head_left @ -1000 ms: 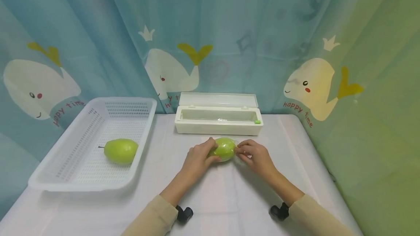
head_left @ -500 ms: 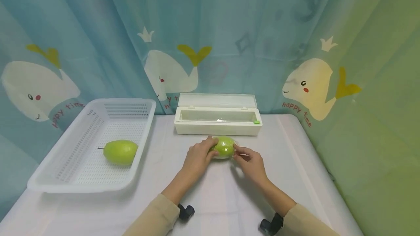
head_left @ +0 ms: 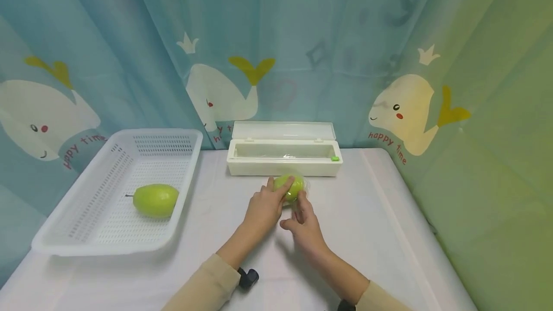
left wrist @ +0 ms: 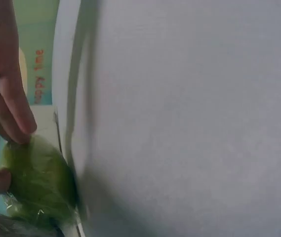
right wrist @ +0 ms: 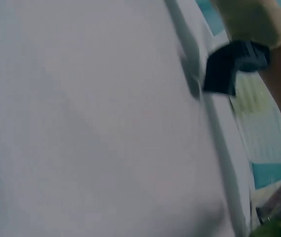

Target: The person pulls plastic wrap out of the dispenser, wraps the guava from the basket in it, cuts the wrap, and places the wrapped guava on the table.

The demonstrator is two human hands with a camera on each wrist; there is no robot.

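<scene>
A green pear (head_left: 295, 186) in clear plastic film lies on the white tablecloth, just in front of a long white box. My left hand (head_left: 262, 209) grips it from the left, one finger across its top. My right hand (head_left: 310, 232) touches the near right side with extended fingers, its thumb spread away. Loose film shows at the pear's right end. In the left wrist view, fingertips rest on the wrapped pear (left wrist: 44, 173), and film crinkles at its lower part. The right wrist view catches just a sliver of the pear (right wrist: 273, 229) at the bottom right.
The white cling film box (head_left: 282, 168) stands at the back with its lid up and a green slider at the right end. On the left, a white perforated basket (head_left: 108, 248) holds another green pear (head_left: 155, 200). A whale-print curtain (head_left: 298, 95) hangs behind.
My right hand has gone from pinching film at the pear's right end to lying along its near side, fingers extended. The pear has shifted slightly left and away; my left hand stays on it.
</scene>
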